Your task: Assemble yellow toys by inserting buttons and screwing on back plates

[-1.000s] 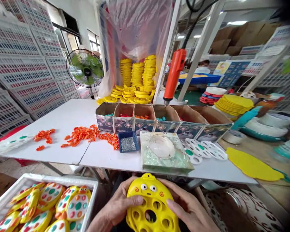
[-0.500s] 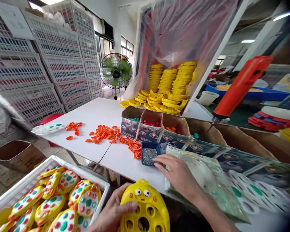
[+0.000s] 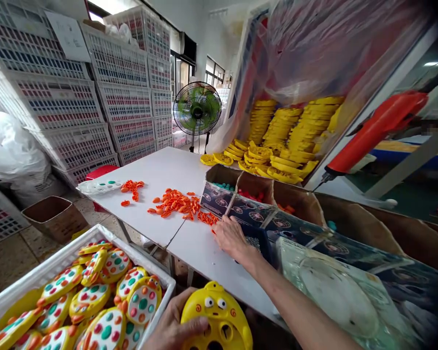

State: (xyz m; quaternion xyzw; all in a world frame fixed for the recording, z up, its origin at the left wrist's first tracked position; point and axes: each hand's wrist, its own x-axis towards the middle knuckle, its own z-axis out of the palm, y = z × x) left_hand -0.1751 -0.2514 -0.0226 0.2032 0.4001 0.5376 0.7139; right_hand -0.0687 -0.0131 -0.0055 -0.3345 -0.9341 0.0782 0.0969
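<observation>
My left hand (image 3: 175, 326) grips a yellow toy shell (image 3: 219, 316) with eyes and round holes, low at the bottom edge. My right hand (image 3: 229, 236) reaches over the white table (image 3: 168, 177) and rests palm down at the near end of a scatter of small orange parts (image 3: 177, 203). Its fingers curl onto the parts beside the blue tray of screws (image 3: 257, 241), which the hand and arm partly hide. I cannot see whether the fingers hold a part.
A white crate (image 3: 29, 282) of finished spotted toys sits lower left. Cardboard bins (image 3: 251, 194) with coloured pieces line the table. An orange electric screwdriver (image 3: 375, 131) hangs at right. Yellow shell stacks (image 3: 288, 121), a fan (image 3: 197, 109) and stacked crates (image 3: 69, 97) stand behind.
My right hand left the yellow shell, went to the blue screw tray, then moved left to the orange parts. The view swung left. My left hand keeps hold of the shell.
</observation>
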